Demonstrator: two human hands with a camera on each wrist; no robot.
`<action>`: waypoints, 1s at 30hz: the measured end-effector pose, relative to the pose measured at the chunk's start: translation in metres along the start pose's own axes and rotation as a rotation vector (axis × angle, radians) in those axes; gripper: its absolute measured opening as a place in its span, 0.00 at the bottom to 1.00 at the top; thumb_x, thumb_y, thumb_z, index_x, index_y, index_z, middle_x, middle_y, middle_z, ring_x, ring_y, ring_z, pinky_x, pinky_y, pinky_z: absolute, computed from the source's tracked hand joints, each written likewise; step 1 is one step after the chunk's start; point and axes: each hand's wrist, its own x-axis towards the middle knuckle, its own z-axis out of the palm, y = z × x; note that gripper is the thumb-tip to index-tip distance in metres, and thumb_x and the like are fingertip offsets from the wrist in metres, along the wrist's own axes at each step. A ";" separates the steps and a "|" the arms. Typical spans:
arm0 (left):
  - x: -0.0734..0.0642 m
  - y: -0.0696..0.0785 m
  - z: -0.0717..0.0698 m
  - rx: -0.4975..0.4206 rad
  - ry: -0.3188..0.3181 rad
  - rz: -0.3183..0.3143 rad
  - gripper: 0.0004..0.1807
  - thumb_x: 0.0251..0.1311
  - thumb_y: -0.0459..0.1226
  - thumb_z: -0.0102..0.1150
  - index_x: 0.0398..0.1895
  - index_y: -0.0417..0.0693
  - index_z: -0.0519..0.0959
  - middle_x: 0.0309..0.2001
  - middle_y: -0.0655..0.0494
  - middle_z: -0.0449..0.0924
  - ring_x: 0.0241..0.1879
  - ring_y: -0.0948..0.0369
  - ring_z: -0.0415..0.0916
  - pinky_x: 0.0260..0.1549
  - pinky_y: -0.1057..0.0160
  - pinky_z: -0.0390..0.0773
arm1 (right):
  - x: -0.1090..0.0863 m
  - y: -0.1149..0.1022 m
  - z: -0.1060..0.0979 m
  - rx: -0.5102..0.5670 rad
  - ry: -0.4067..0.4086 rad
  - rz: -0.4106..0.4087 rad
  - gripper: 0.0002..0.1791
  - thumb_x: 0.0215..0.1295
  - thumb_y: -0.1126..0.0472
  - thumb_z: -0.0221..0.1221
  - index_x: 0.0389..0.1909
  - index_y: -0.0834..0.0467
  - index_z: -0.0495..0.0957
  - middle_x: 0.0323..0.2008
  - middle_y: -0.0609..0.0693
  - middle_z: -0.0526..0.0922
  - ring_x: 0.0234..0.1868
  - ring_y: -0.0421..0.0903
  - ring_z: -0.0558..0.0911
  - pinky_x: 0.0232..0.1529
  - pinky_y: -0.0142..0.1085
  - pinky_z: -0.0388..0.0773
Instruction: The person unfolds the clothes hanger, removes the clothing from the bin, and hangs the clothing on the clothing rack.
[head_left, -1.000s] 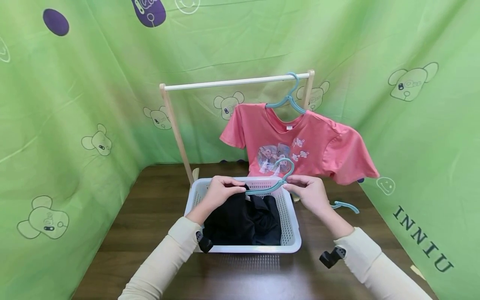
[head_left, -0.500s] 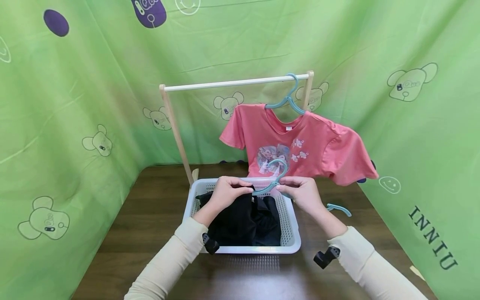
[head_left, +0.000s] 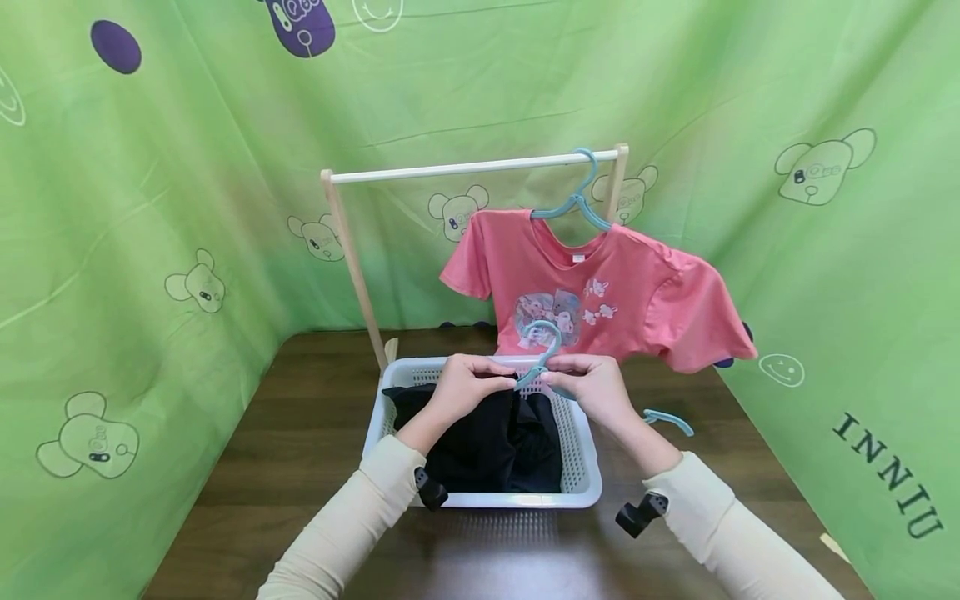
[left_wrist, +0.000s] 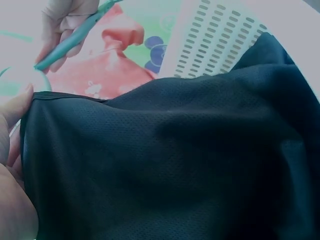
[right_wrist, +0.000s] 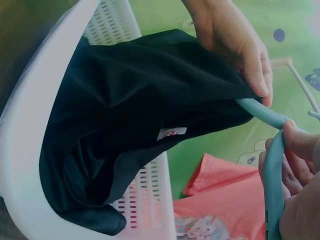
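Observation:
My left hand (head_left: 465, 387) pinches the neck edge of a black shirt (head_left: 480, 450), most of which lies bunched in a white basket (head_left: 517, 500). A light-blue clothes hanger (right_wrist: 274, 175) is gripped near its centre by my right hand (head_left: 592, 385), hook upward. One arm of the hanger goes into the shirt's opening beside my left fingertips, and its far end is hidden by the cloth. The other arm stays outside, under my right palm. A small label (right_wrist: 171, 133) shows inside the shirt's neck in the right wrist view.
Behind the basket stands a wooden rack with a white rail (head_left: 450, 171). A pink T-shirt (head_left: 637, 292) hangs on a blue hanger at its right end. Another blue hanger (head_left: 670, 418) lies on the brown table (head_left: 247, 450), partly hidden by my right forearm.
My right hand has moved left with the hanger, sliding its arm further into the black shirt. My left hand has shifted slightly right, so both hands are closer together.

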 end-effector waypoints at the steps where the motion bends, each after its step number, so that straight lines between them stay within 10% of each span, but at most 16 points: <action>1: 0.002 -0.005 0.001 -0.003 -0.007 0.005 0.10 0.50 0.35 0.74 0.36 0.42 0.88 0.34 0.53 0.87 0.34 0.66 0.82 0.33 0.65 0.82 | 0.000 0.000 0.001 0.002 -0.001 0.002 0.17 0.54 0.61 0.72 0.42 0.67 0.85 0.39 0.58 0.86 0.32 0.39 0.82 0.36 0.29 0.81; 30: 0.004 -0.001 -0.002 0.093 -0.068 0.092 0.12 0.51 0.33 0.73 0.39 0.39 0.87 0.34 0.51 0.86 0.33 0.67 0.82 0.35 0.68 0.81 | 0.000 -0.006 0.009 0.024 -0.004 -0.064 0.17 0.55 0.65 0.71 0.43 0.70 0.83 0.39 0.62 0.85 0.35 0.37 0.83 0.40 0.26 0.79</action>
